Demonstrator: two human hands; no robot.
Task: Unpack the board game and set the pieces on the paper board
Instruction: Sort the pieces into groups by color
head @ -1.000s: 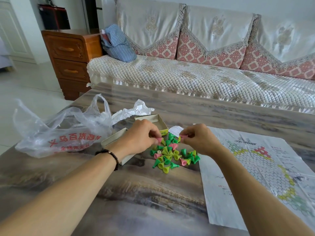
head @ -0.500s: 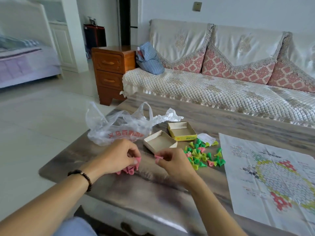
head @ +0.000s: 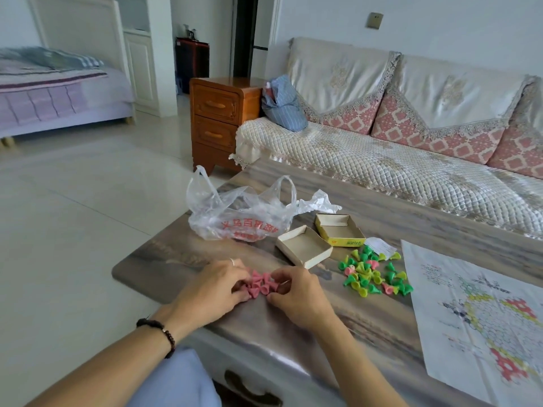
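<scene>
A small cluster of pink cone pieces (head: 260, 284) lies on the table near its left front corner. My left hand (head: 211, 292) rests beside the cluster with its fingertips touching the pieces. My right hand (head: 296, 295) comes in from the other side, with curled fingers and thumb pinching a pink piece at the cluster's edge. A pile of green and yellow pieces (head: 373, 274), with a few pink ones mixed in, sits to the right. The paper board (head: 482, 312) lies flat at the right with no pieces on it.
Two open box halves stand behind the piles: a plain tray (head: 304, 249) and a yellow one (head: 339, 229). A clear plastic bag (head: 241, 215) lies at the back left and a paper slip (head: 380, 245) by the pile. A sofa (head: 382, 160) runs behind the table.
Both hands left the mixed pile and carried pink pieces to the table's left front corner. The pink pieces my left hand held now lie on the table. The camera swung left.
</scene>
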